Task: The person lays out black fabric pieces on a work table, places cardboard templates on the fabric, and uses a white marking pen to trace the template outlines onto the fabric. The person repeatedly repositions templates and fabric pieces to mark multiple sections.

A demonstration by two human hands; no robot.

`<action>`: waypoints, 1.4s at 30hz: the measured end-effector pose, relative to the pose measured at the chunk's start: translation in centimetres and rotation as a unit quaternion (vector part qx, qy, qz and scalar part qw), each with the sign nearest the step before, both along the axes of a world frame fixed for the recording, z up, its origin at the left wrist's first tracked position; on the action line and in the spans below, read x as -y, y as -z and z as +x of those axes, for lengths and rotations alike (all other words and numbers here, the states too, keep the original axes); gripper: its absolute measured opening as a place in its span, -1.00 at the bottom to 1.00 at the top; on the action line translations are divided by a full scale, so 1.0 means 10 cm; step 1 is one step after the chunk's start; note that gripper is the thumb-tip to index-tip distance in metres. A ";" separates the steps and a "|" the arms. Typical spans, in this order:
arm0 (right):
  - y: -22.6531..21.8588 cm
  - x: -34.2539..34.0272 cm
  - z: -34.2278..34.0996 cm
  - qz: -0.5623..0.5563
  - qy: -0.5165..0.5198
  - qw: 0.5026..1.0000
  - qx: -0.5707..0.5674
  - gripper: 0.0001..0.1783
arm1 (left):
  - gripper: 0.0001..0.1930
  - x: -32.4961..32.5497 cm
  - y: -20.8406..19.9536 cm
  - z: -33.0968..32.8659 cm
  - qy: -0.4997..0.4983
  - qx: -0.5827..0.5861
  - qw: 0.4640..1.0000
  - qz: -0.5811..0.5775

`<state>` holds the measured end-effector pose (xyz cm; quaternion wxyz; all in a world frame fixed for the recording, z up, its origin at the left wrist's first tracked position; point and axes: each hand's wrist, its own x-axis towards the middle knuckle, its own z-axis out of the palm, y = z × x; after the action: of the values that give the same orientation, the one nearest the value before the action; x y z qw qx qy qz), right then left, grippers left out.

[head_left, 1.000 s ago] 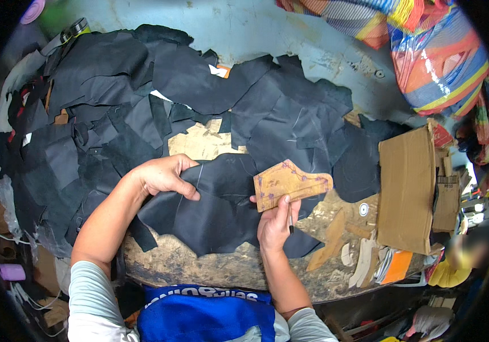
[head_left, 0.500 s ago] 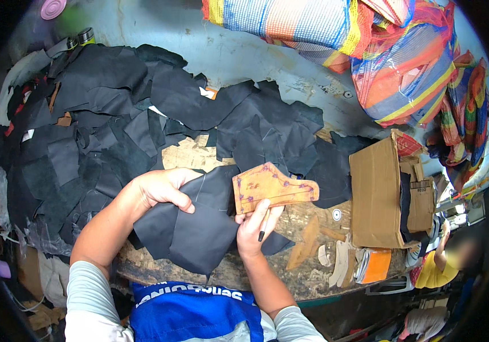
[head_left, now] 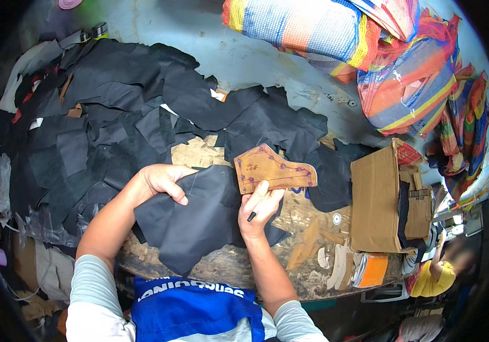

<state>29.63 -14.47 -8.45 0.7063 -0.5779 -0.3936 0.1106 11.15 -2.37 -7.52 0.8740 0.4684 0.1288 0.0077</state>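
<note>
"How is the left hand (head_left: 166, 181) set?"
"It is clamped on a black sheet (head_left: 199, 222) near the upper left edge, with the thumb laid on top; most of the fingers are hidden."
"And the right hand (head_left: 259, 208)?"
"A brown cutout (head_left: 277, 169) is pinched at its lower edge, and a black pen (head_left: 251, 216) is held in the same grip, its end poking out."
"Where is the cutout held?"
"Above the desk (head_left: 318, 286), at the sheet's upper right; whether the two are touching cannot be told."
"What is seen around them?"
"Black pieces (head_left: 113, 80) are piled across the left and far parts, and a cardboard box (head_left: 373, 199) is placed at the right."
</note>
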 end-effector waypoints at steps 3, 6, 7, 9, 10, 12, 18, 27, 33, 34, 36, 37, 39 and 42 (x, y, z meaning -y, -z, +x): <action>0.14 0.00 0.01 -0.028 -0.006 1.000 0.009 -0.80 | -0.34 -0.06 0.07 -0.08 0.003 -0.001 1.000 0.010; 0.41 -0.04 0.08 -0.050 -0.012 0.998 -0.028 -0.81 | -0.32 -0.18 0.12 -0.26 0.003 -0.013 0.999 0.032; 0.51 -0.11 0.15 -0.038 0.032 0.997 0.065 -0.80 | -0.32 -0.24 0.13 -0.34 -0.001 -0.054 0.995 0.078; 0.70 -0.17 0.36 -0.092 0.106 0.976 0.164 -0.78 | -0.31 -0.30 0.17 -0.53 0.009 -0.152 0.970 0.192; 0.76 -0.18 0.51 -0.186 0.148 0.946 0.220 -0.78 | -0.31 -0.32 0.19 -0.62 0.018 -0.232 0.935 0.268; 0.88 -0.20 0.69 -0.302 0.230 0.894 0.238 -0.75 | -0.28 -0.32 0.23 -0.74 0.065 -0.362 0.833 0.413; 0.98 -0.36 0.84 -0.363 0.243 0.846 0.305 -0.71 | -0.27 -0.25 0.35 -0.68 0.042 -0.378 0.767 0.517; 0.69 -0.26 1.44 -0.229 0.313 0.856 0.341 -0.72 | -0.31 -0.18 0.28 -0.29 -0.048 -0.299 0.785 0.540; 0.67 -0.04 1.61 -0.149 0.028 0.988 0.027 -0.79 | -0.11 0.19 0.11 0.16 -0.217 -0.363 0.506 0.752; 0.68 -0.04 1.56 -0.200 -0.041 0.979 0.023 -0.83 | -0.21 0.26 0.09 0.22 -0.267 -0.311 0.522 0.748; 0.70 -0.10 1.48 -0.343 -0.085 0.930 0.100 -0.83 | -0.31 0.49 0.12 0.35 -0.247 -0.263 0.650 0.668; 0.71 -0.15 1.43 -0.357 -0.025 0.906 0.225 -0.81 | -0.33 0.63 0.18 0.43 -0.179 -0.243 0.696 0.652; 0.71 -0.23 1.38 -0.383 0.018 0.875 0.296 -0.78 | -0.34 0.92 0.39 0.60 -0.081 -0.200 0.716 0.664; 0.73 -0.31 1.40 -0.405 0.003 0.883 0.238 -0.76 | -0.26 1.24 0.71 0.68 -0.019 -0.213 0.646 0.733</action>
<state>43.61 -11.40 -15.77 0.2964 -0.8234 -0.4694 0.1173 17.95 -14.74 -14.66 0.1932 0.9424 0.2725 0.0158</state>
